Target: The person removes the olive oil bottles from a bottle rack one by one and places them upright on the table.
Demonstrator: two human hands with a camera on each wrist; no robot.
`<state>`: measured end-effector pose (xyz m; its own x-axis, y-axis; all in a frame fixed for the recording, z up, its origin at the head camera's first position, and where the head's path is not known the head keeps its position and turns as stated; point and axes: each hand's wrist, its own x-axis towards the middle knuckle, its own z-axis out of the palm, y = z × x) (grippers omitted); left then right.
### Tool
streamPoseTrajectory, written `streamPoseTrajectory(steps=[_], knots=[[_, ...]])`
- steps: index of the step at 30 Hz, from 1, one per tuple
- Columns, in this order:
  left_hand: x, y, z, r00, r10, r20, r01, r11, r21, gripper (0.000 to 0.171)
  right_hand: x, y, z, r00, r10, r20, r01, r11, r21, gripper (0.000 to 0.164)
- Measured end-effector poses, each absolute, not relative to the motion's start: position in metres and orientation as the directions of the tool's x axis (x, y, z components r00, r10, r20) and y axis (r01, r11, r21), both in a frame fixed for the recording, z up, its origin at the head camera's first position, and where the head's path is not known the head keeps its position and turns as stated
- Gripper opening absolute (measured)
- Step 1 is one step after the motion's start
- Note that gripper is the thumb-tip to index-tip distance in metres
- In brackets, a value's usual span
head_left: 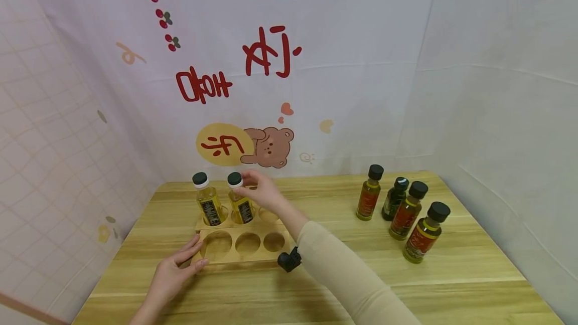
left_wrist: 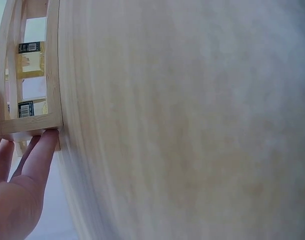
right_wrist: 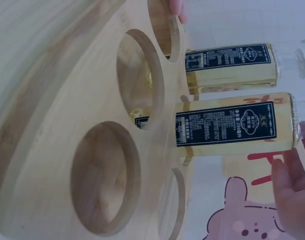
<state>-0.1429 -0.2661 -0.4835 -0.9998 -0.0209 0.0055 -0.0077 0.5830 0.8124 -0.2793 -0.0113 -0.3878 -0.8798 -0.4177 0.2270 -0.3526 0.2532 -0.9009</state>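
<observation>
A two-tier wooden bottle rack (head_left: 232,256) with round holes stands on the table. In its back row stand two clear glass bottles of yellow oil with dark green caps: the left oil bottle (head_left: 208,202) and the middle oil bottle (head_left: 242,207). My right hand (head_left: 262,192) holds the middle bottle at its neck, thumb and fingers on either side; the right wrist view shows the bottle's dark label (right_wrist: 227,124) facing front. My left hand (head_left: 173,267) grips the rack's left end, thumb at the front corner. Its fingers (left_wrist: 40,160) press on the end piece in the left wrist view.
Several dark-capped bottles stand on the right of the table: a red-labelled one (head_left: 369,194), a small dark green one (head_left: 395,199) and more red-labelled ones (head_left: 423,239). A printed cloth (head_left: 361,89) hangs behind the table. A black wrist camera (head_left: 289,260) overlaps the rack's right corner.
</observation>
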Motion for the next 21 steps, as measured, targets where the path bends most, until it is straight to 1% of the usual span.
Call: streamPoseTrajectory(steps=[4,12,18,21], knots=[[-0.142,-0.266,-0.483,-1.000,-0.024,0.008,-0.008,0.586,0.810,0.061,-0.278,-0.011,-0.390,-0.863,-0.421,0.278,-0.403,0.241,-0.883,0.033],[-0.144,-0.267,-0.485,-0.999,-0.033,-0.003,-0.022,0.596,0.803,0.061,-0.276,-0.008,-0.393,-0.833,-0.420,0.360,-0.455,0.149,-0.878,0.034],[-0.144,-0.267,-0.485,-1.000,-0.028,-0.006,-0.021,0.587,0.809,0.062,-0.277,-0.003,-0.381,-0.803,-0.345,0.486,-0.536,0.062,-0.842,0.036],[-0.144,-0.268,-0.484,-1.000,-0.028,-0.003,-0.019,0.586,0.810,0.062,-0.278,0.003,-0.373,-0.805,-0.302,0.511,-0.547,0.046,-0.836,0.035]])
